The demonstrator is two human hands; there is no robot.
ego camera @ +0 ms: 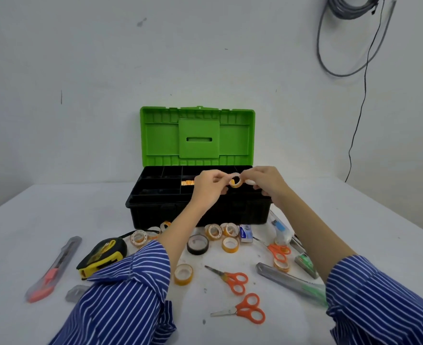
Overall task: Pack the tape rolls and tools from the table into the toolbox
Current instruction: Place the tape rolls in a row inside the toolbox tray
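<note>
The black toolbox (155, 210) stands open at the table's middle, its green lid (197, 133) upright. Above its tray, my left hand (209, 185) and my right hand (267, 183) both pinch one small yellowish tape roll (236, 181) between them. A second pale roll (250, 182) seems to sit in my right hand's fingers. One tray compartment holds yellow tape (187, 183). On the table in front lie several tape rolls (230, 245), a black tape roll (197, 244), three orange scissors (235, 280), a yellow-black tape measure (103, 255) and utility knives (56, 270).
A grey-green utility knife (292, 282), a small stapler box (245, 232), a green stapler (305, 263) and a glue tube (281, 227) lie at the right. A grey plastic piece (75, 292) sits near my left sleeve. Cables (364, 70) hang on the wall.
</note>
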